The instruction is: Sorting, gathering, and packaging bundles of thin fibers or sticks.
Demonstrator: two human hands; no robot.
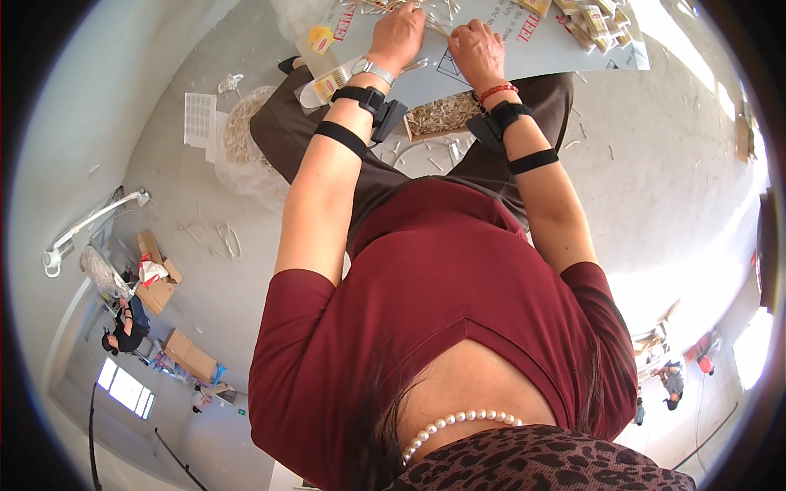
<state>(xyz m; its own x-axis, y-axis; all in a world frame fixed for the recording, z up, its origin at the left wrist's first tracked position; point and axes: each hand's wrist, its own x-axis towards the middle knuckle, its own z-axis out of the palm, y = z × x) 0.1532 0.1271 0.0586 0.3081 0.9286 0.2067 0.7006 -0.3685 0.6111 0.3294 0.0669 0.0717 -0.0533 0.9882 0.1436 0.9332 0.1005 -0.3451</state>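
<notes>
My left hand (398, 37) is closed over the grey-white board, its fingertips near the top edge of the view; what they hold is hidden. Just to its right, my right hand (477, 53) has its fingers curled and pinched on thin cotton swabs (438, 29) that lie between the two hands. More loose swabs (417, 64) rest beside my left wrist, and others spread past my fingers. A clear pack of swabs with a yellow and red label (329, 85) lies left of my left wrist.
Several filled swab packs (598, 24) are heaped on the board (565, 53) at right. Below its near edge, between my legs, stands a box of loose swabs (440, 117). A clear bag of swabs (241, 135) sits on the floor at left, near a white sheet (199, 119).
</notes>
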